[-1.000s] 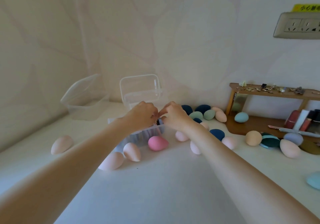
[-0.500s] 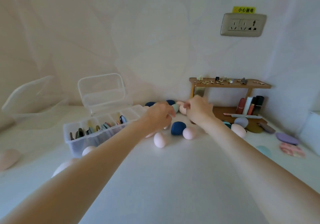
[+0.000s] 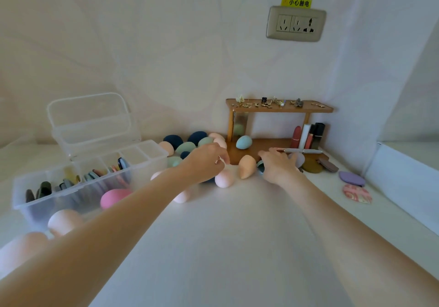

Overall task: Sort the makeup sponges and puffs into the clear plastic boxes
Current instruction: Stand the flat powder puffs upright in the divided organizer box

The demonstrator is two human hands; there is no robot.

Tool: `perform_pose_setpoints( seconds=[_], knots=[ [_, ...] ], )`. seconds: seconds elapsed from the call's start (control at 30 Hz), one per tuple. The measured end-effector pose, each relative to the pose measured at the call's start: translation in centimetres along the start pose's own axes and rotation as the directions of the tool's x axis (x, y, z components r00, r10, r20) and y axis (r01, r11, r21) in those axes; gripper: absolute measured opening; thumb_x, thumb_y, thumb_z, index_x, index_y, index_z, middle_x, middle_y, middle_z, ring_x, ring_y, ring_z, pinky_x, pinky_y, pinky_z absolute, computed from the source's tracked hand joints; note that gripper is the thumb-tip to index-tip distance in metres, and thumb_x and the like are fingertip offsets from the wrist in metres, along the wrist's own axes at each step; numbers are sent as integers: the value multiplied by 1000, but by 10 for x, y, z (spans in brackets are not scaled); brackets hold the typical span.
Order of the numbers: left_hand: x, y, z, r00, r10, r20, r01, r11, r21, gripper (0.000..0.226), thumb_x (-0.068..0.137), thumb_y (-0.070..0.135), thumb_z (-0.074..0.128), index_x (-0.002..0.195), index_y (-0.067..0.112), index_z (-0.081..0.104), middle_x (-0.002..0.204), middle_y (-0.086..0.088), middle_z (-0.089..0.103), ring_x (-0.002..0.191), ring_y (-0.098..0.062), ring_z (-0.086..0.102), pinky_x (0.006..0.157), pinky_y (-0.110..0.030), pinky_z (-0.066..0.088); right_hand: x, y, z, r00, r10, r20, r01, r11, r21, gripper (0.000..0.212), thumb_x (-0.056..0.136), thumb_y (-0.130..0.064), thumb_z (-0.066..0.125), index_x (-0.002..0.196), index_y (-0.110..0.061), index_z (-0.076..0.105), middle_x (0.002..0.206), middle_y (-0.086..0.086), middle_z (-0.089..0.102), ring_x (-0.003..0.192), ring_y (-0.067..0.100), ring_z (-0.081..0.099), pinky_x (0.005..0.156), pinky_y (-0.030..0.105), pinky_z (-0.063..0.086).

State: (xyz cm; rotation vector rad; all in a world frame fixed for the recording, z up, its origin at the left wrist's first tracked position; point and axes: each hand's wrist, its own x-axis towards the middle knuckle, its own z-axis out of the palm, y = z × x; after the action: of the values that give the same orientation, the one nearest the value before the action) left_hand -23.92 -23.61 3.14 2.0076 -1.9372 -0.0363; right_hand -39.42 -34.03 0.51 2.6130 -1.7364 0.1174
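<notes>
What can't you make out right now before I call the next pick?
- Head view, left hand: covers the sponges under it; grip unclear.
- Right hand: hides a dark puff beneath the fingers.
- Compartment box: puffs inside blurred, count unreadable.
- Peach sponge: cut by the left forearm.

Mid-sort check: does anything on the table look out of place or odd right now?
Nothing spilled or damaged. One light blue sponge sits apart on the wooden shelf's lower board rather than with the loose pile, and two flat puffs lie off at far right, easy to miss. The divided box stands open.
</notes>
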Motion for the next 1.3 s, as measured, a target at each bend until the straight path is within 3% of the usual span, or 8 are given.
perform_pose_setpoints(
  seconds=[0.13,0.23,0.43,0.53,0.73,0.9,1.07,1.3],
  knots=[
    [-2,-5,-4,999,-35,-2,35,999,15,29,94,12,42,114,20,62,119,-2,57,86,-10,46,56,-15,33,3,-6,-13,994,12,-106,3,990,141,48,87,-7,59,130,-24,46,131,6,50,124,32,44,105,50,34],
    [-9,-11,-9,997,-58,-41,58,998,6,29,95,11,41,113,17,63,120,-4,57,103,-19,55,80,-24,43,-2,-28,-34,955,-41,-295,123,957,264,47,86,-7,60,129,-21,47,129,7,51,119,31,47,97,42,39],
    [-33,-50,-31,966,-116,-231,99,992,-83,29,87,-1,45,106,3,66,111,-13,61,99,-34,58,81,-34,41,-23,-121,-58,884,-371,-282,466,689,555,49,82,-10,67,128,-14,51,125,9,57,114,26,55,95,29,45],
    [-51,-83,-50,933,-185,-310,156,981,-117,28,85,-5,47,101,2,68,108,-17,62,96,-33,59,80,-30,40,-29,-163,-52,848,-437,-301,529,655,540,50,87,-8,59,135,-16,48,130,11,54,118,26,52,93,21,38],
    [-92,-129,-69,946,-303,-118,291,950,-113,36,88,-1,44,117,11,61,124,-3,61,115,-19,57,98,-26,41,-30,-215,-28,824,-484,-295,567,699,436,52,89,-1,49,138,-18,43,127,14,53,117,31,51,91,32,43],
    [-102,-143,-69,943,-306,-131,284,945,-162,40,86,-5,39,119,10,57,122,-5,62,114,-19,59,95,-29,46,-31,-236,-24,814,-485,-320,578,732,361,42,88,-5,51,129,-15,48,118,11,62,112,32,54,89,45,48],
    [-101,-153,-72,954,-273,-124,268,962,-55,35,91,1,41,121,12,55,116,1,66,91,-18,53,88,-27,41,-31,-238,-26,818,-467,-337,564,768,305,36,90,-6,51,124,-9,42,107,15,63,97,35,59,75,42,51],
    [-102,-156,-72,967,-234,-97,245,961,128,33,91,6,41,110,19,64,111,-3,62,109,-22,53,96,-30,39,-36,-241,-28,795,-433,-425,580,748,323,24,89,-7,48,112,-5,44,90,16,62,82,35,58,65,40,46]
  ],
)
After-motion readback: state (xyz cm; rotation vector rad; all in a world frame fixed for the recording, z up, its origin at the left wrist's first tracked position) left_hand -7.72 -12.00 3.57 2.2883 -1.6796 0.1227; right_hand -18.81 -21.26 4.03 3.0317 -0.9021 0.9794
